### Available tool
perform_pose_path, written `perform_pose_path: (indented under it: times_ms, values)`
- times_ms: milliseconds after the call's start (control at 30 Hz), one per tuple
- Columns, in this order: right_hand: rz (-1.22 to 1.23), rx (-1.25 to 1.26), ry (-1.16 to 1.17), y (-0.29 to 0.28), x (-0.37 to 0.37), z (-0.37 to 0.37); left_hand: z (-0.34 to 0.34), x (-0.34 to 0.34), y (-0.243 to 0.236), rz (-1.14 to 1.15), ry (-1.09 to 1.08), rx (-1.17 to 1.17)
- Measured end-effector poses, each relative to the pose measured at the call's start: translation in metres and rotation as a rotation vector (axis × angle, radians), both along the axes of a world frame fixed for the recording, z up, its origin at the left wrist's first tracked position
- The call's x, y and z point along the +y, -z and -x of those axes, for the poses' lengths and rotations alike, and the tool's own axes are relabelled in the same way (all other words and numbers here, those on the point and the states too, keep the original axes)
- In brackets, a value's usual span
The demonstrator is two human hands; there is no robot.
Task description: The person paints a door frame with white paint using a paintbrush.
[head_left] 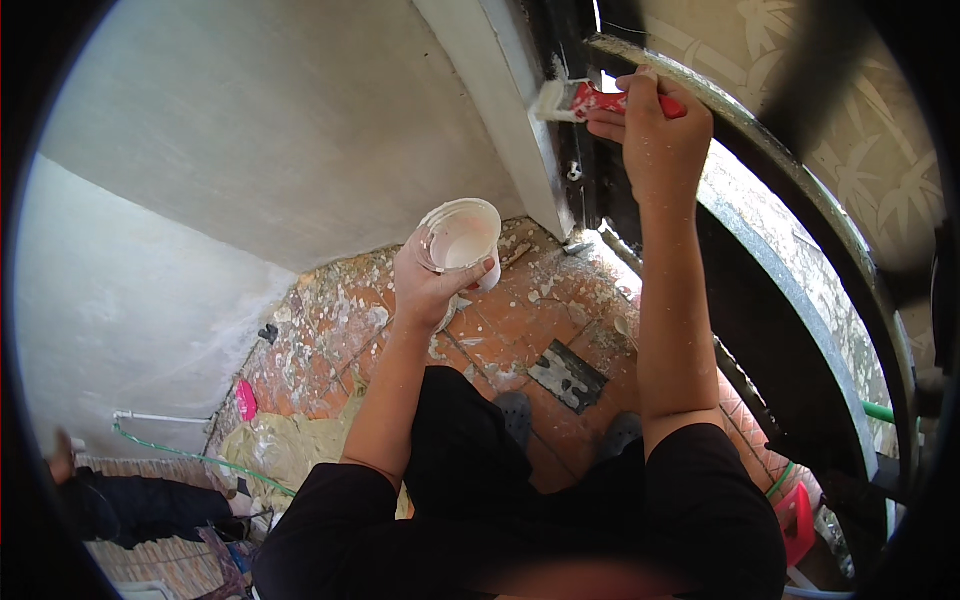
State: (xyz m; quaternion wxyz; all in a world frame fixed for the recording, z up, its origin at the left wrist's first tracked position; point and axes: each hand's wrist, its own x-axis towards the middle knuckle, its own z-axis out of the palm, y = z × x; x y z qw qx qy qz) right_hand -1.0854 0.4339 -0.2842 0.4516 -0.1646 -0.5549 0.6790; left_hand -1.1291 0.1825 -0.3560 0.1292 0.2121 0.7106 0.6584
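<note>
My left hand (430, 280) is wrapped round a small white tub (482, 222) with pale paint inside, held tilted over the floor. Higher up and to the right, my right hand (660, 125) grips a paintbrush (602, 100) by its red, paint-spotted handle. The pale, paint-loaded bristles point left, at the edge of the white door-frame strip (500, 110), beside the dark metal gate. Whether the bristles touch the strip, I cannot tell. White specks dot my right hand and forearm.
Grey plaster walls (290, 110) rise at the left. Paint splatters the orange tiled floor (350, 310), where a dark paint-smeared slab (568, 377) lies before my feet. The dark curved gate (800, 330) stands at right. A crumpled sheet (280, 450), a green hose and another person's leg (140, 505) are lower left.
</note>
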Motion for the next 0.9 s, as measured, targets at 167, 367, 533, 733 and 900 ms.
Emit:
perform_pose_path:
  times_ms: [167,367,533,733,900]
  values:
    - [-0.066,-0.008,0.085,-0.032,0.003,-0.017,0.004,-0.007,-0.01,-0.016,-0.011,0.073]
    - [-0.113,-0.032,0.096,-0.056,-0.007,-0.026,0.013,-0.021,0.005,0.012,0.029,0.186]
    - [-0.031,0.031,-0.117,-0.043,0.0,-0.024,0.005,-0.008,0.012,-0.009,0.063,-0.015]
    - [-0.032,0.007,-0.237,-0.047,-0.012,-0.027,-0.01,0.003,0.011,-0.027,0.168,-0.034]
    - [-0.131,0.011,-0.315,-0.052,-0.018,-0.031,-0.006,0.0,0.025,0.052,0.184,0.117]
